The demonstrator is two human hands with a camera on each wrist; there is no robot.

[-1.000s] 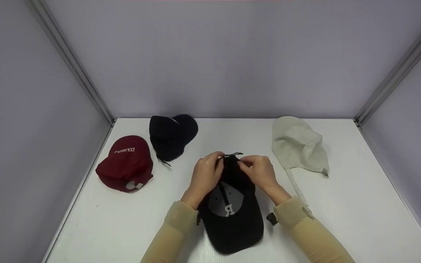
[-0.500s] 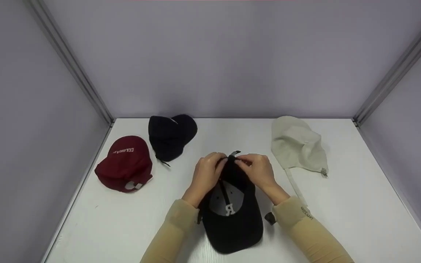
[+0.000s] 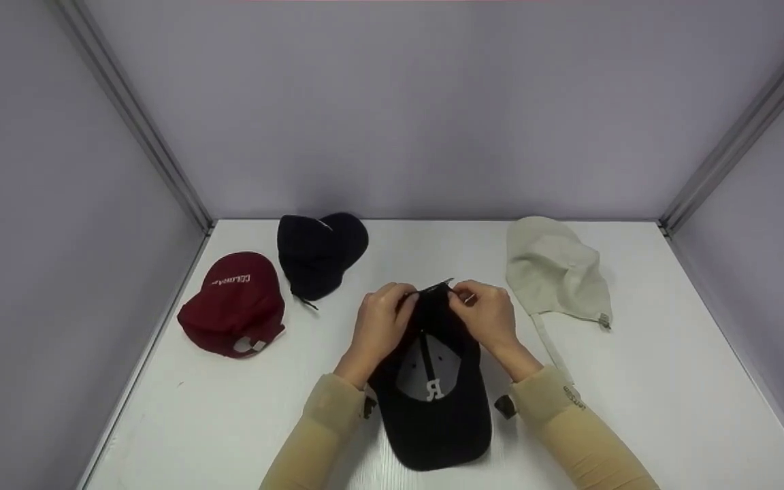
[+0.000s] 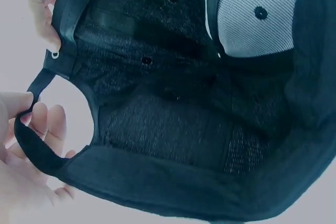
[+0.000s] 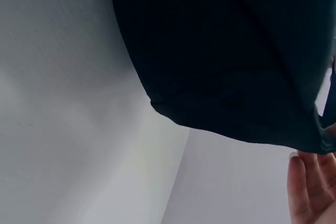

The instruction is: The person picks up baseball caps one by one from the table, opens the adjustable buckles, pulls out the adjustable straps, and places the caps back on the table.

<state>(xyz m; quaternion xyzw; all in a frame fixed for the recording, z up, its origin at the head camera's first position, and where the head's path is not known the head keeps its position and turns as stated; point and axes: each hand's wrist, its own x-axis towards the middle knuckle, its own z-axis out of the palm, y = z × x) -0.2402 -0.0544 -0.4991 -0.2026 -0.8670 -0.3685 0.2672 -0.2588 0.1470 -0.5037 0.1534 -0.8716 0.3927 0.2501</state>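
The black cap (image 3: 433, 435) is held in both hands at the near middle of the table (image 3: 684, 388), its hollow facing the head camera, brim toward the person, back end away. Whether the brim rests on the table or hangs just above it, I cannot tell. Inside show a grey patch of lining (image 3: 409, 378), which the left wrist view shows as mesh, and a dark strip ending in a pale R-like mark (image 3: 434, 390). At the back a narrow strap (image 4: 38, 146) bridges the gap in the band.

The left hand (image 3: 380, 323) pinches that strap – thumb on one side, bent fingers on the other. The right hand (image 3: 488, 316) grips the cap's rear edge between thumb and fingers, near the left hand.

Beige sleeves (image 3: 320, 429) come in from the near side, with lettering on the right cuff; a small dark block (image 3: 505, 407) sits beside that cuff. To the left lies the red cap (image 3: 235, 306), pale lettering on it, and beyond it the navy cap (image 3: 317, 258) near the table's back edge. Over on the right – well apart from those two – lies the pale hat (image 3: 555, 269), its long tie (image 3: 550, 346) running toward the right sleeve. Grey walls (image 3: 392, 102) stand behind and on both sides
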